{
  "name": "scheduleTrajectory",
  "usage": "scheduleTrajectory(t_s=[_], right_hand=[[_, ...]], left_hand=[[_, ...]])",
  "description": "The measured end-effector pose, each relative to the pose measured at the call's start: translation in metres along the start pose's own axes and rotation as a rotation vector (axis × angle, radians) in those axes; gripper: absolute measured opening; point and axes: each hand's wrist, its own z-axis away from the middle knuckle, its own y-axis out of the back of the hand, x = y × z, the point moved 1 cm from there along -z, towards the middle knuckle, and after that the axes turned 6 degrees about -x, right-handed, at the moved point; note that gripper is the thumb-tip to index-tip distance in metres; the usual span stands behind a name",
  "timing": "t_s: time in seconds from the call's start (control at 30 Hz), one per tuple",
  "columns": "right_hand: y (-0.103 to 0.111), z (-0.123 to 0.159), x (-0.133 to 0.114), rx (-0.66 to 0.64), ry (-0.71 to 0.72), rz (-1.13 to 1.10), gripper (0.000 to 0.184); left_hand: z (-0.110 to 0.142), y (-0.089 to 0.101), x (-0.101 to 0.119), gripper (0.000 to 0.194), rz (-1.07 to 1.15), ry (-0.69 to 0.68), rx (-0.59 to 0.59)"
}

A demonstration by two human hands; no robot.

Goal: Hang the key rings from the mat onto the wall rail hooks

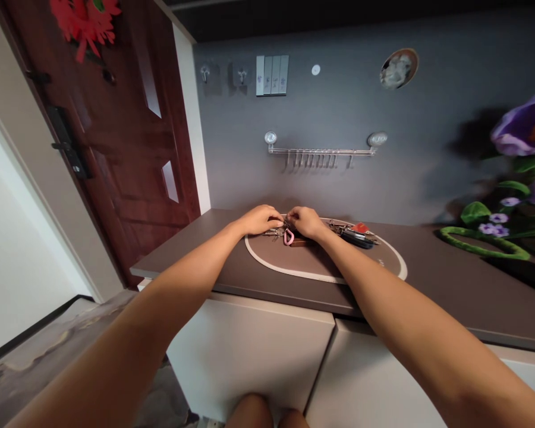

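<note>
My left hand (262, 220) reaches over the back of an oval brown mat (312, 261), its fingers closed on a small bunch of keys (274, 232). Close beside it, my right hand (305, 222) pinches at the same bunch, though its fingertips are partly hidden. A pink clip (288, 238) hangs from the bunch between the hands. Under my right hand lies a flat brown object (300, 242), mostly covered. To the right of that wrist rests a pile of more keys (339, 227), with a black key fob (357, 239) and a red-orange tag (360, 227).
A clear hook rail (321, 151) is fixed to the grey wall above the mat. Switches (271, 75) and two clear hooks (242, 74) sit higher up. Purple fabric-like flowers (524, 128) stand at right on the countertop (432, 285). A dark red door (129, 137) is at left.
</note>
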Motion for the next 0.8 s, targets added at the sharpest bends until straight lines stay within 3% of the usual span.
scheduleTrajectory(t_s=[0.47,0.8], right_hand=[[0.001,0.002,-0.008,0.057,0.024,-0.018,0.020],[0.005,0.005,-0.017,0.226,0.018,-0.247,0.016]], left_hand=[[-0.004,0.002,-0.001,0.032,0.066,0.160,0.217],[-0.003,0.008,-0.003,0.031,0.080,0.271,0.407]])
